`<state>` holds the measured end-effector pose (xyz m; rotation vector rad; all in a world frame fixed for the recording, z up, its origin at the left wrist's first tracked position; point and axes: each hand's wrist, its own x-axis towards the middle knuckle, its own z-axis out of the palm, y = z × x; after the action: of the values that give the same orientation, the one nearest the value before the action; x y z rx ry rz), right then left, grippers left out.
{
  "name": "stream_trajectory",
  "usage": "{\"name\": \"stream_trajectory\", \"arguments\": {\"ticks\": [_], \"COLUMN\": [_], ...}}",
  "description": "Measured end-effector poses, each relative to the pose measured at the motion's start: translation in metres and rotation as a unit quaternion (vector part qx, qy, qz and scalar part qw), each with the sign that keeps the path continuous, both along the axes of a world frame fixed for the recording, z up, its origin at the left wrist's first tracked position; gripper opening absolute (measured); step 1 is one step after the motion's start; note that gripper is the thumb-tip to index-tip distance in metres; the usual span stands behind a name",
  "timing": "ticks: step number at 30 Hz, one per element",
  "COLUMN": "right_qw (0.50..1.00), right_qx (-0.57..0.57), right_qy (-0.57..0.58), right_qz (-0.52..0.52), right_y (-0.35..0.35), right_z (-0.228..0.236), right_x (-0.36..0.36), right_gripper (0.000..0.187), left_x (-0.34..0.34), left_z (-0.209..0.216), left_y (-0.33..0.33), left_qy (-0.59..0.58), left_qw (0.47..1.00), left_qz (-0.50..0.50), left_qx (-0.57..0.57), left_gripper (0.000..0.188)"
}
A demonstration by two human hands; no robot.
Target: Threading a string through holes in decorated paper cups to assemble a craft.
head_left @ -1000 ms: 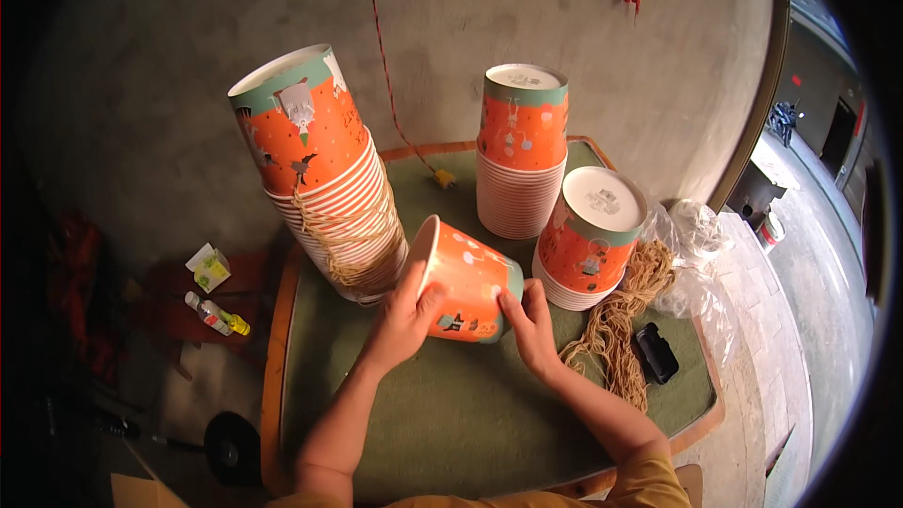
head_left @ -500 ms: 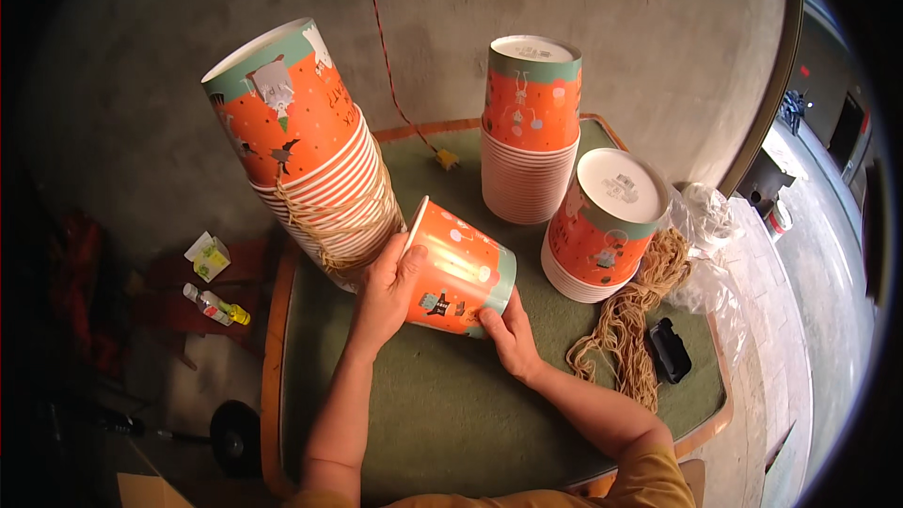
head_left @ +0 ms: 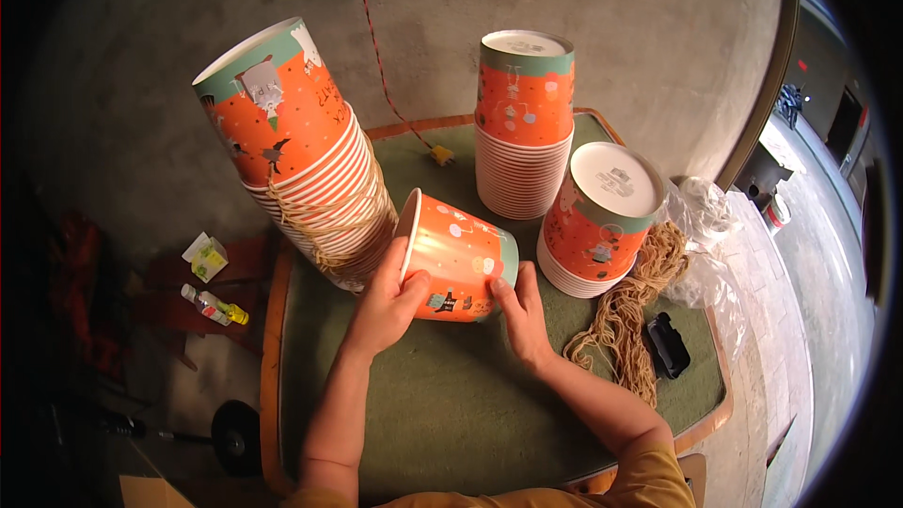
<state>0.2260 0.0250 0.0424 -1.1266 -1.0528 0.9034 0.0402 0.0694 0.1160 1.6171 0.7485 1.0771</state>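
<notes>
You've tipped the orange paper bucket point(head_left: 458, 259) flatter onto the table point(head_left: 451, 404); left hand point(head_left: 386, 306) grips its rim, right hand point(head_left: 522, 315) fingers press its base.

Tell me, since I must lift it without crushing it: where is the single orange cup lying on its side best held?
Hold the orange cup at both ends, as shown: left hand on the open rim, right hand on the closed base. It lies sideways on the green table; the stiff rim and base resist squeezing better than the thin wall.

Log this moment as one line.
left hand: holds cup rim | right hand: holds cup base | paper cup: on its side | tied stack: beside
</notes>
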Motion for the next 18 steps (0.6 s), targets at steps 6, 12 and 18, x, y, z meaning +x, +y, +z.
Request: {"name": "stream_trajectory", "arguments": {"ticks": [6,12,18], "right_qw": [1.000,0.999,1.000], "right_qx": [-0.003,0.017,0.011], "right_qy": [0.020,0.037,0.007], "right_qz": [-0.019,-0.007,0.022], "right_y": [-0.001,-0.003,-0.006], "right_z": [0.022,0.024,0.027], "right_x": [-0.003,-0.004,0.000], "right_gripper": [0.074,0.085,0.060], "left_x": [0.018,0.028,0.016], "left_z": [-0.016,-0.024,-0.012], "left_y": [-0.011,-0.019,-0.013], "left_qy": [0.034,0.039,-0.017], "left_qw": [0.998,0.997,0.999], "left_qz": [0.032,0.027,0.037], "left_qx": [0.034,0.061,0.018], "left_gripper": [0.034,0.036,0.034]}}
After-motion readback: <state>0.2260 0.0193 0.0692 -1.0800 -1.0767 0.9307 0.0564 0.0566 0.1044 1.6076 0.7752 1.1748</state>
